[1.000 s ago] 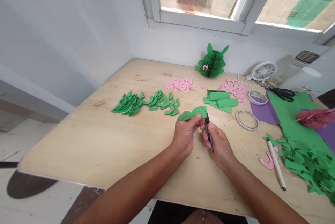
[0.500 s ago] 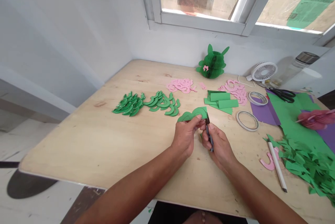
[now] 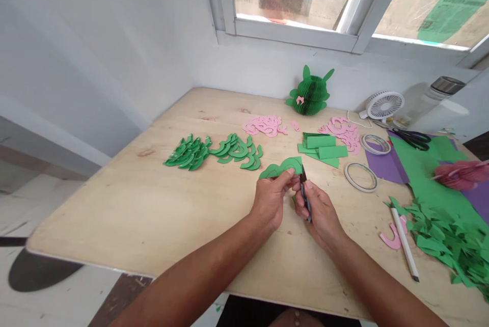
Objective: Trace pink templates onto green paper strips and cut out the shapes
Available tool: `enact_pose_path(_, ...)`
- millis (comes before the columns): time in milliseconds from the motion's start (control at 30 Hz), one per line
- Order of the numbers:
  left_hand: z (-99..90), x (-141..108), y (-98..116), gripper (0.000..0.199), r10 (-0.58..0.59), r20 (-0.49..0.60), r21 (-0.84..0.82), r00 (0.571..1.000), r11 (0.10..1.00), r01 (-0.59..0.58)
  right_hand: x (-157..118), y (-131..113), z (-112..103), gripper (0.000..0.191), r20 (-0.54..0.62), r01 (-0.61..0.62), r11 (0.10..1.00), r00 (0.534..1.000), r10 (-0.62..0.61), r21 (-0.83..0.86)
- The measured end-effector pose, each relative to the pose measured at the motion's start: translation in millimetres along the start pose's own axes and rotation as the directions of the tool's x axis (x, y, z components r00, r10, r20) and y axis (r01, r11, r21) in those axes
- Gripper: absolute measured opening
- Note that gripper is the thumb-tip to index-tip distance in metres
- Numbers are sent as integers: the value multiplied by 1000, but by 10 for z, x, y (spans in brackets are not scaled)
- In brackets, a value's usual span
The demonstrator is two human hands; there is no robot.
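Near the middle of the table, my left hand [image 3: 270,197] pinches a green paper piece [image 3: 291,164] with a wavy upper edge and curved outlines on it. My right hand [image 3: 319,210] is closed around dark-handled scissors [image 3: 305,192], whose blades point up and touch the right end of the paper. A bit of green shows between the hands, mostly hidden by the fingers. Behind the hands lie folded green paper strips [image 3: 324,146]. Cut green curved pieces [image 3: 239,148] lie to the left, beside another green pile [image 3: 189,153].
Pink cutouts [image 3: 263,125] and a green paper figure [image 3: 310,93] stand behind. Rightward are tape rolls [image 3: 361,177], a white pen [image 3: 405,243], green scraps [image 3: 451,240], black scissors [image 3: 412,138], a small fan [image 3: 385,105] and a bottle [image 3: 431,95]. The wooden table [image 3: 126,205] ends at the wall.
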State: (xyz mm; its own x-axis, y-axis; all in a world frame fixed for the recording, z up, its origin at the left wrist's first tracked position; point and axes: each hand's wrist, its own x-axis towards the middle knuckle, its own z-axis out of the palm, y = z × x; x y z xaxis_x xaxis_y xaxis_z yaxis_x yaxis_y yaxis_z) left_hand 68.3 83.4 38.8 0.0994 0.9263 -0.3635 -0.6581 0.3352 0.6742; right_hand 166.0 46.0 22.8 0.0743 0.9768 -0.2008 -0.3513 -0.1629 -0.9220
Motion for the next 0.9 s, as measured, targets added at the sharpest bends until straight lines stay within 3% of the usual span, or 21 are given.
enact_pose_path(900,-9,2,-9,24,-9,10,-5,1000,1000,9,-8,-16,8,42,-10,-24,999,1000,24,24)
